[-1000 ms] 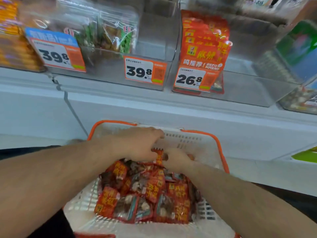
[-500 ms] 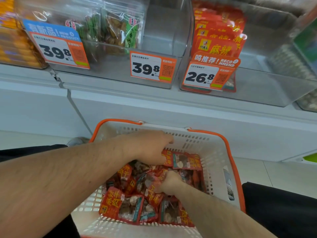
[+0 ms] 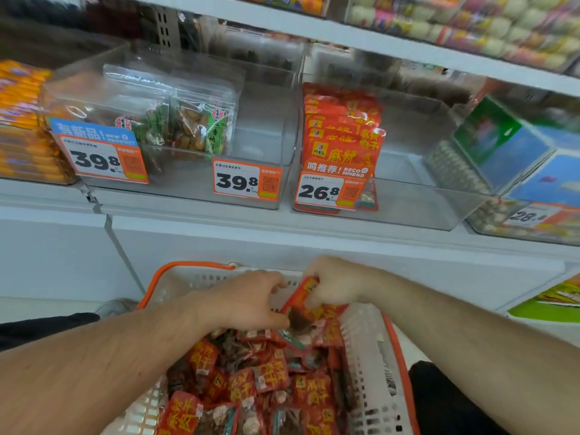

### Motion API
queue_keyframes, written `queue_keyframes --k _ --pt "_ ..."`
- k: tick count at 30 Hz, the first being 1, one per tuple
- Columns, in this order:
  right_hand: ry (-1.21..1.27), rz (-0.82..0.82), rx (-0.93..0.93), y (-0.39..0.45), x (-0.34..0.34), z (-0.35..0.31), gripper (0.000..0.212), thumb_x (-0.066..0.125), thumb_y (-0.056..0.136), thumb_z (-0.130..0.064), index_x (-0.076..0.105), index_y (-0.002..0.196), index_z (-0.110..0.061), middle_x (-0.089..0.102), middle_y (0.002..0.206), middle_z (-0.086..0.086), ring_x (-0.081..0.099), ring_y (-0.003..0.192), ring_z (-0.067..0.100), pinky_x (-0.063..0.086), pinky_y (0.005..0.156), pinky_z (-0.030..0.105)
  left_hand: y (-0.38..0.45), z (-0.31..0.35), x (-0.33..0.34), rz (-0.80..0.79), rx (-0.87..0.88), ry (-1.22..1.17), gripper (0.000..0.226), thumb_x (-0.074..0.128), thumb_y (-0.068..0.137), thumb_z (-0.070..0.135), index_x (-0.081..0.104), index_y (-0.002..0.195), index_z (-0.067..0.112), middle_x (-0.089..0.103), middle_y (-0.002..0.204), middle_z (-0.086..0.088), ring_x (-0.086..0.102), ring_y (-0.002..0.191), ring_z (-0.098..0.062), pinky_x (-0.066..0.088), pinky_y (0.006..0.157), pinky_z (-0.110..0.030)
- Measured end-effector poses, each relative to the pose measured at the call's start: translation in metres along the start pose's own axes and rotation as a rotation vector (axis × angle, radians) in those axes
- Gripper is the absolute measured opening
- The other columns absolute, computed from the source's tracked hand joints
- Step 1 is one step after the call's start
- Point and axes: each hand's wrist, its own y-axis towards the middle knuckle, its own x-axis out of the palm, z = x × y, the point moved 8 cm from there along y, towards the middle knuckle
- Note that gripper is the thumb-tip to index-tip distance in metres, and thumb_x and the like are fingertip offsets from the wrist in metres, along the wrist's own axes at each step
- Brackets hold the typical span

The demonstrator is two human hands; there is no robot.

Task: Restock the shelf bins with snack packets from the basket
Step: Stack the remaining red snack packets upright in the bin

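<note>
A white basket (image 3: 370, 365) with an orange rim sits below the shelf and holds several red snack packets (image 3: 251, 381). My right hand (image 3: 335, 284) grips a small bunch of red packets (image 3: 303, 304) and holds it just above the pile at the basket's far side. My left hand (image 3: 248, 301) lies against the same bunch from the left, fingers curled at its lower edge. On the shelf above, a clear bin (image 3: 408, 202) has a row of matching red packets (image 3: 342, 136) at its left end behind a 26.8 price tag.
Left of it, a clear bin (image 3: 194, 183) holds green-labelled packets with 39.8 tags. Orange packets fill the far-left bin (image 3: 22, 120). A blue and green box (image 3: 514, 146) stands at the right. A white shelf ledge (image 3: 282, 227) runs above the basket.
My right hand has come up out of the pile with a bunch of packets to the basket's far side. My left hand stays beside it. The view has tilted up toward the shelf.
</note>
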Motion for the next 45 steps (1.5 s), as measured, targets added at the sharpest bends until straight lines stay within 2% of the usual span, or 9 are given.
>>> queue_keyframes --k 6,10,18,21,24,28,32,35,45 --pt "0.239 0.071 -0.114 -0.041 -0.058 -0.025 0.018 0.079 0.077 -0.011 0.072 0.089 0.0 0.071 0.083 0.02 0.063 0.07 0.02 0.057 0.071 0.046 -0.002 0.019 -0.009 0.093 0.045 -0.452 0.019 0.076 0.081 0.021 0.07 0.098 0.025 0.075 0.093 0.008 0.069 0.088 -0.007 0.055 0.087 -0.032" --pt "0.458 0.302 -0.087 -0.057 -0.084 -0.01 0.035 0.088 0.068 -0.029 0.072 0.097 -0.018 0.073 0.1 0.009 0.071 0.091 0.022 0.059 0.083 0.043 -0.008 0.032 -0.026 0.166 0.085 -0.654 0.022 0.075 0.083 0.007 0.074 0.084 0.028 0.075 0.084 0.012 0.068 0.082 -0.002 0.051 0.08 -0.023" --pt "0.876 0.277 -0.102 -0.084 -0.071 0.014 0.014 0.071 0.088 -0.018 0.071 0.101 -0.013 0.072 0.084 0.0 0.059 0.067 0.011 0.042 0.054 0.019 -0.008 0.065 -0.05 0.279 0.096 -1.002 0.013 0.07 0.087 0.007 0.071 0.1 0.011 0.077 0.093 -0.004 0.073 0.088 -0.02 0.057 0.078 -0.029" --pt "0.963 0.342 -0.124 -0.083 -0.079 0.024 0.021 0.075 0.084 -0.022 0.073 0.1 -0.009 0.073 0.091 0.012 0.058 0.072 0.017 0.042 0.065 0.027 -0.008 0.086 -0.063 0.311 0.137 -1.015 0.011 0.068 0.089 0.009 0.073 0.092 0.018 0.077 0.087 -0.002 0.073 0.081 -0.016 0.056 0.071 -0.024" --pt "1.09 0.331 -0.146 -0.082 -0.094 0.03 0.051 0.081 0.07 -0.033 0.069 0.111 -0.004 0.065 0.117 0.027 0.053 0.093 0.031 0.036 0.081 0.041 -0.003 0.099 -0.092 0.45 0.206 -0.927 0.011 0.063 0.093 0.019 0.073 0.089 0.023 0.075 0.082 0.003 0.07 0.077 -0.01 0.054 0.072 -0.022" --pt "1.232 0.35 -0.117 -0.084 -0.14 0.042 0.059 0.082 0.057 -0.034 0.071 0.108 -0.006 0.071 0.108 0.018 0.06 0.089 0.029 0.039 0.065 0.028 -0.013 0.096 -0.17 1.065 0.331 -0.443 0.017 0.06 0.091 0.034 0.055 0.105 0.026 0.05 0.1 0.01 0.049 0.081 0.001 0.039 0.068 -0.014" --pt "1.255 0.44 -0.024 -0.077 -0.187 0.063 0.016 0.068 0.082 -0.03 0.061 0.08 -0.016 0.056 0.067 0.0 0.034 0.044 0.006 0.016 0.035 0.016 0.021 0.088 -0.189 0.918 0.29 -0.135 0.087 0.075 0.072 0.05 0.033 0.141 0.017 0.027 0.138 0.001 0.032 0.119 -0.003 0.035 0.1 -0.023" --pt "1.224 0.541 0.059 -0.059 -0.216 0.081 0.024 0.063 0.093 -0.028 0.054 0.073 -0.018 0.047 0.051 -0.006 0.026 0.037 0.003 0.015 0.034 0.014 0.043 0.083 -0.182 0.793 0.216 -0.024 0.121 0.074 0.059 0.068 0.011 0.151 0.023 0.01 0.153 0.007 0.031 0.135 -0.015 0.039 0.108 -0.041" --pt "0.757 0.371 0.378 0.014 -0.216 0.121 0.028 0.066 0.093 -0.027 0.051 0.072 -0.019 0.048 0.052 -0.003 0.03 0.044 0.007 0.022 0.04 0.018 0.059 0.073 -0.177 0.766 0.13 0.12 0.129 0.073 0.055 0.075 -0.002 0.15 0.031 0.002 0.155 0.017 0.049 0.126 -0.019 0.051 0.096 -0.043"
